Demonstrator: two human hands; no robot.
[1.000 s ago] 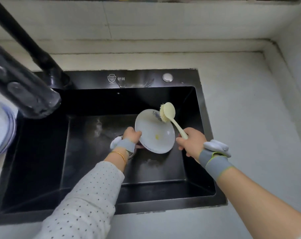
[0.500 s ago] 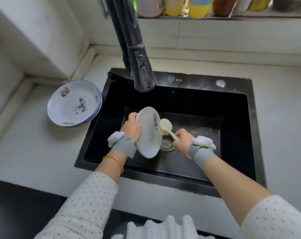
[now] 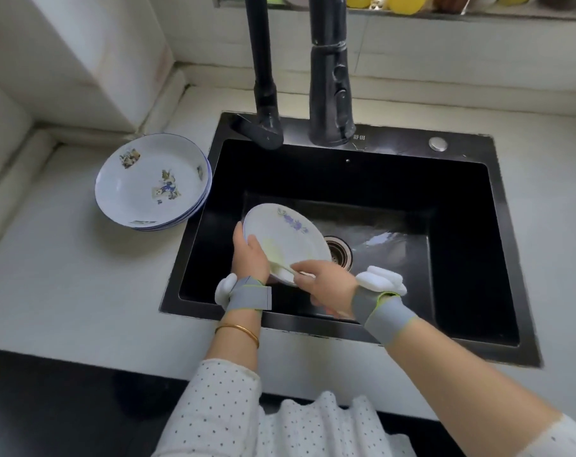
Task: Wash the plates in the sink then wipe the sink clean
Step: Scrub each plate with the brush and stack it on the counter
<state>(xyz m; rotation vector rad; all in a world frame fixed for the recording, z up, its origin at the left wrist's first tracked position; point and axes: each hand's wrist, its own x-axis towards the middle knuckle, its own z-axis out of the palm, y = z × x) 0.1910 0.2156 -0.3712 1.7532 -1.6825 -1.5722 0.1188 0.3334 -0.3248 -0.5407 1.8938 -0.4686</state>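
A pale countertop (image 3: 65, 291) is seen around a black sink (image 3: 395, 147), with a black faucet (image 3: 329, 77) rising from the far rim and yellow containers (image 3: 402, 3) lined up on the ledge behind. On the counter just left of the sink, a stack of white patterned plates (image 3: 151, 183) is set; nothing but printed motifs is seen in the top one. Inside the basin, a white plate with a blue floral print (image 3: 280, 230) is held tilted above the sink floor, just left of the drain strainer (image 3: 341, 252). Its left rim is gripped by the left hand (image 3: 250, 255), with the thumb laid on the face. A pale yellow dish brush (image 3: 275, 255), blurred, is gripped by the right hand (image 3: 326, 282), whose fingers are curled round the handle; the brush head is pressed against the lower face of the plate. A wet sheen is visible on the sink floor right of the drain. Grey bands are worn on both wrists, and a gold bangle (image 3: 237, 329) on the left forearm.
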